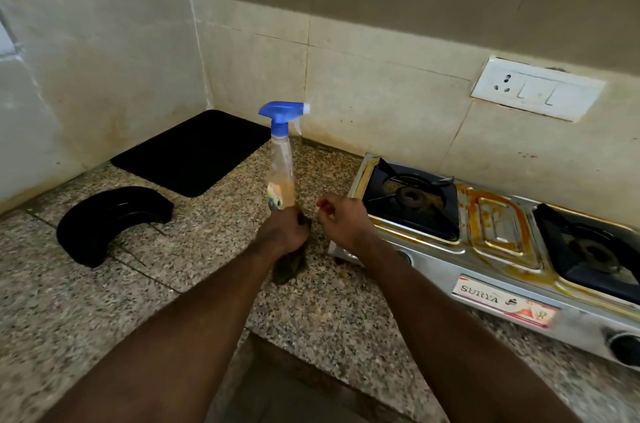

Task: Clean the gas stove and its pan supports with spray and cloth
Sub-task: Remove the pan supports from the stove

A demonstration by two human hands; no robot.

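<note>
We are standing at a speckled granite counter [329, 312], on which a steel two-burner gas stove [498, 225] is sitting to the right, its top streaked with orange-brown grime. Its two black pan supports, left [433, 215] and right [561, 232], are resting in place over the burners. A black mat [194, 152] is lying in the far corner against the tiled wall, and a curved black piece [110, 222] is lying nearer us on the left. We are holding a clear spray bottle [282, 166] with a blue trigger head upright, just left of the stove. Our left hand [284, 232] is gripping its base together with a dark green cloth [289, 267], which is hanging below the fist. Our right hand [341, 220] is hovering at the stove's near left corner, fingers loosely curled and holding nothing.
</note>
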